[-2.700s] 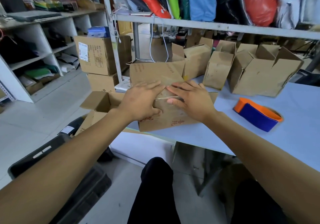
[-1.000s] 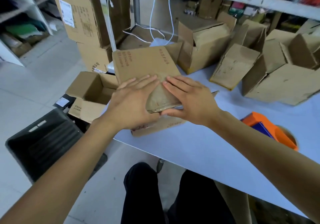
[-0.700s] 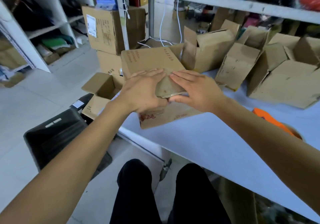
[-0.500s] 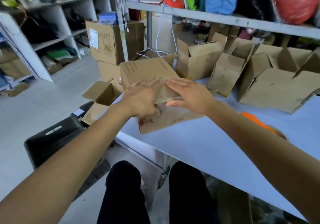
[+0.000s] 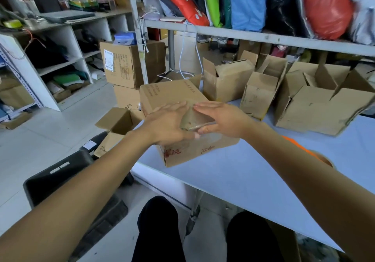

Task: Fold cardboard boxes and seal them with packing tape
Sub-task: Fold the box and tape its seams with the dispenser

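Note:
A closed brown cardboard box [image 5: 172, 95] with red print on its near side sits at the left end of the pale blue table [image 5: 233, 176]. A strip of clear tape [image 5: 192, 119] runs over its top and near edge. My left hand [image 5: 168, 124] lies flat on the box top with straight fingers. Beside it, my right hand [image 5: 221, 119] presses flat on the tape, its thumb under the near edge. The fingertips of both hands almost meet. An orange tape dispenser [image 5: 304, 150] lies on the table, mostly hidden behind my right forearm.
Several open, unsealed boxes [image 5: 229, 81] stand along the table's back under a metal shelf [image 5: 263, 38] of coloured bags. On the floor to the left are an open box [image 5: 117, 124], a black crate [image 5: 60, 178] and stacked cartons [image 5: 129, 65]. My knees are below.
Both hands stay flat on the box top, sliding slightly along the tape. My head has lifted, so the upper shelf and bags show and the dispenser is now hidden by my forearm.

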